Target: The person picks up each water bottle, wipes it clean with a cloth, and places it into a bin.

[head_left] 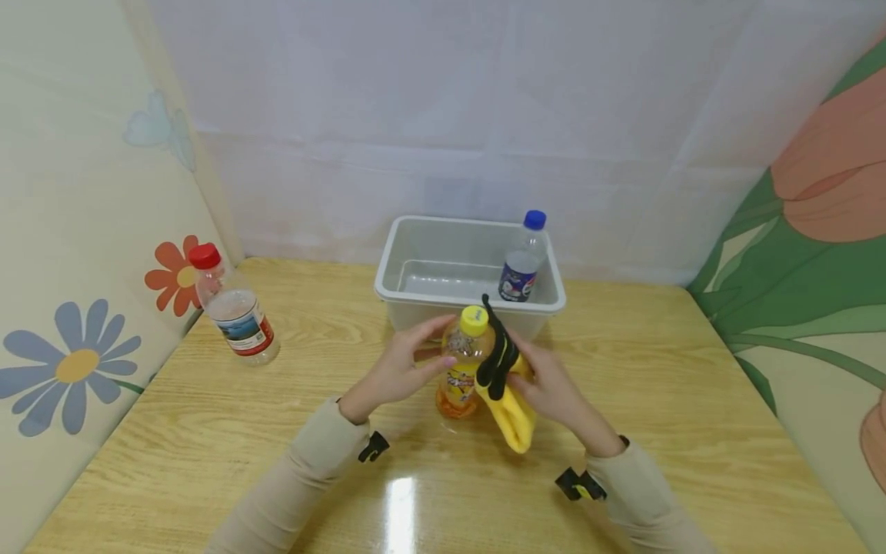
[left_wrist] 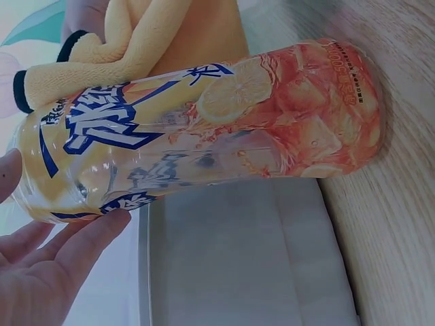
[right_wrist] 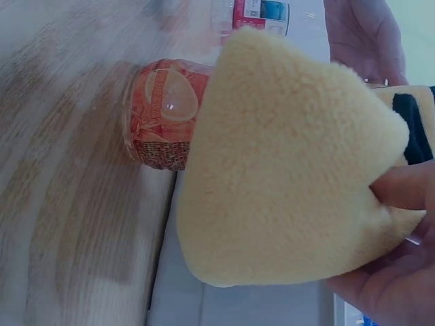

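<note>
A clear drink bottle with a yellow cap and a yellow-orange label point(head_left: 460, 385) stands on the table in front of the grey bin. My left hand point(head_left: 408, 365) holds its upper part, thumb in front and fingers behind; in the left wrist view the fingertips point(left_wrist: 112, 221) touch the label. My right hand point(head_left: 550, 381) grips a folded yellow cloth with black edging point(head_left: 514, 419) right beside the bottle. The cloth point(right_wrist: 285, 163) looks fluffy in the right wrist view and covers part of the bottle point(right_wrist: 166, 112). Whether cloth and bottle touch, I cannot tell.
The grey bin point(head_left: 471, 295) stands behind the hands. Inside its right end leans a blue-capped bottle point(head_left: 519, 269). A red-capped bottle point(head_left: 242, 319) stands at the left side of the wooden table point(head_left: 332, 308). Printed cloth walls point(head_left: 484, 92) enclose the back and sides.
</note>
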{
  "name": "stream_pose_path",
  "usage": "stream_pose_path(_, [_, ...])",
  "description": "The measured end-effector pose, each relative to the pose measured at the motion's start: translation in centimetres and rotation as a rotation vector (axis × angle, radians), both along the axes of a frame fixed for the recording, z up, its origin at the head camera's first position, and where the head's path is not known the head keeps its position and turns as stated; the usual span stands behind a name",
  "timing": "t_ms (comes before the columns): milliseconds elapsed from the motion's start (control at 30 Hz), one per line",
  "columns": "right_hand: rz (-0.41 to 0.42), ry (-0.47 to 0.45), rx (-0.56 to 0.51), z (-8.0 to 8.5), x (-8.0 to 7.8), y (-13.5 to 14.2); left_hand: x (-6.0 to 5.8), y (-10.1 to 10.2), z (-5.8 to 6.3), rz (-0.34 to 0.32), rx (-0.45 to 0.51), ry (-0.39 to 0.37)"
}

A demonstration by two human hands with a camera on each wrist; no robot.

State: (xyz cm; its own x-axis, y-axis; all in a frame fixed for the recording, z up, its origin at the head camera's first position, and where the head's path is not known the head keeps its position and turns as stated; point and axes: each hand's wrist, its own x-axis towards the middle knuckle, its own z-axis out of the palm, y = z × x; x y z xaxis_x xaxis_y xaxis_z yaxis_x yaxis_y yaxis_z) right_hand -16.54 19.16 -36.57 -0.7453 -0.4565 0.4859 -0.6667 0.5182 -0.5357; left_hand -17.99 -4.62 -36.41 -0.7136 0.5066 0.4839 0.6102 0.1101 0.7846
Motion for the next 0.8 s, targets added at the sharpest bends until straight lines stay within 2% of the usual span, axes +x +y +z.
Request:
stream_pose_path(233, [0.004, -0.015, -0.01, -0.7, -0.2, -0.1, 0.0, 0.0, 0.0, 0.007, -0.003, -0.011])
stream_pose_path(500, [-0.029, -0.023, -0.009, -1.5, -0.2, -0.3, 0.1, 0.1, 0.0, 0.016, 0.005, -0.01])
stream_pose_path(800, [-0.031, -0.108, 0.005, -2.2, 0.0, -0.5, 0.2, 0.1, -0.1, 0.023, 0.02, -0.004])
